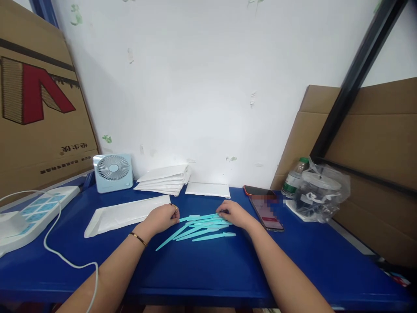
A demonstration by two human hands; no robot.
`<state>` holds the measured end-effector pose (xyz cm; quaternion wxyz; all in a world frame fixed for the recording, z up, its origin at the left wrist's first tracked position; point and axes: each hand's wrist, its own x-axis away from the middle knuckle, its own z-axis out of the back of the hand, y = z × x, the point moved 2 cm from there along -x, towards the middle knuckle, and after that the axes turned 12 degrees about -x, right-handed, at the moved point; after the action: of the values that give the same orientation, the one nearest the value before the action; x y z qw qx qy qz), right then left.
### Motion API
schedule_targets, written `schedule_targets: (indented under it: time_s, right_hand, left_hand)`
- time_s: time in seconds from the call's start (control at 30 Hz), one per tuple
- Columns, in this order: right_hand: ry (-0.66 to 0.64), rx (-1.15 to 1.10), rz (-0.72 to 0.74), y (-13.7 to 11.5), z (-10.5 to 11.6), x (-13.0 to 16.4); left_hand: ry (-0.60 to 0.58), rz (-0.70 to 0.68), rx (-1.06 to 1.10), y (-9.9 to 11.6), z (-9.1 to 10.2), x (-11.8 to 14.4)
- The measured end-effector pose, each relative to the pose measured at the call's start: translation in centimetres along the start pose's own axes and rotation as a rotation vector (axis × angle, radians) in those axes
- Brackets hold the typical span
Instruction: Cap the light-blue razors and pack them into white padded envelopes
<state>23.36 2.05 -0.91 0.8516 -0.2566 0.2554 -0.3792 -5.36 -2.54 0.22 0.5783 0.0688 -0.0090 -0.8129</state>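
Several slim teal plastic sticks [198,228] lie in a loose fan on the blue table [202,274]. My left hand [162,218], with a ring and a thin bracelet, rests on the table with its fingers curled at the left ends of the sticks. My right hand [235,213] lies on the right ends of the sticks, fingertips pressing on them. A long white padded envelope [125,214] lies flat just left of my left hand.
A stack of white envelopes [164,179] and a single one [207,189] sit by the wall. A small blue fan [113,172], power strip [32,215] with cable, two phones [266,211], a bottle [294,178], a bagged object [321,191] and cardboard [39,95] surround the space.
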Motion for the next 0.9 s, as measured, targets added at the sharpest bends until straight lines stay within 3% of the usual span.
schedule_targets:
  time_s: [0.2,0.33,0.43,0.63,0.73,0.9]
  right_hand:
    - [-0.134,-0.181,-0.039,-0.4,-0.3,0.1]
    - [0.083,-0.209,-0.103,-0.4,-0.5,-0.3]
    - [0.119,-0.198,-0.07,-0.1,-0.9,-0.8]
    - [0.14,-0.116,-0.124,2.0,0.5,-0.6]
    - [0.129,-0.056,-0.1,1.8,1.3,-0.2]
    - [-0.059,-0.044,-0.012,-0.1,1.0,0.1]
  left_hand:
    - [0.02,-0.013,-0.035,1.4,0.2,-2.4]
    - [0.113,-0.125,-0.04,4.1,0.6,-4.2]
    - [0.169,-0.2,-0.043,5.4,0.2,-5.0]
    - [0.157,-0.136,-0.007,4.1,-1.2,-5.8]
    - [0.13,-0.14,0.038,3.4,-1.4,-5.7]
    - [0.126,-0.195,0.189,3.8,-0.9,-4.7]
